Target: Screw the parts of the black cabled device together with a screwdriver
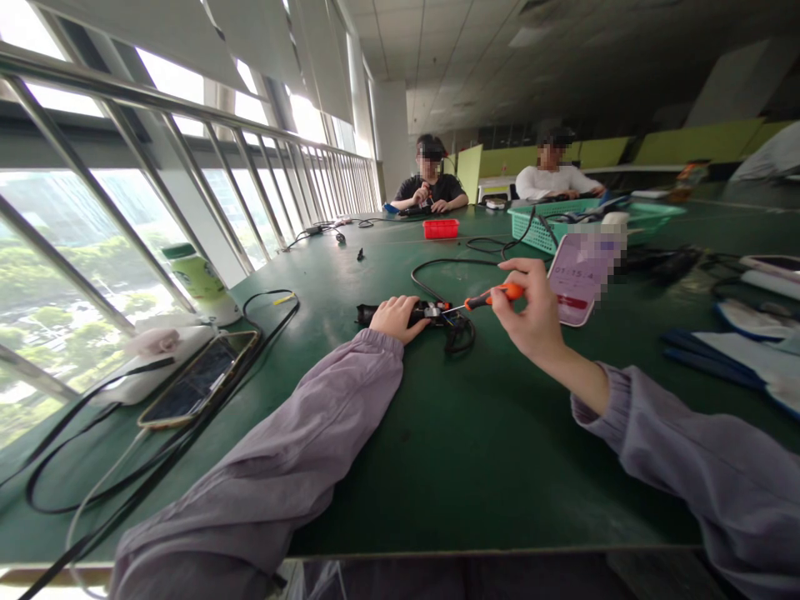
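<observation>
My left hand [398, 317] lies closed over a small black device [431, 314] on the green table [450, 433], pinning it down. A black cable [437, 267] runs from the device and coils beside it. My right hand [531, 312] grips a screwdriver with an orange handle [497, 295]; its thin metal tip points left and touches the device near my left fingers. A phone with a pink screen [581, 275] stands propped just behind my right hand.
A second phone [200, 379], a white box and a green-capped bottle [200, 279] sit at the left among black and white cables. A red tray [441, 228] and a green basket [556, 223] stand further back. Two people sit at the far end. White-and-blue gloves [743, 350] lie at right.
</observation>
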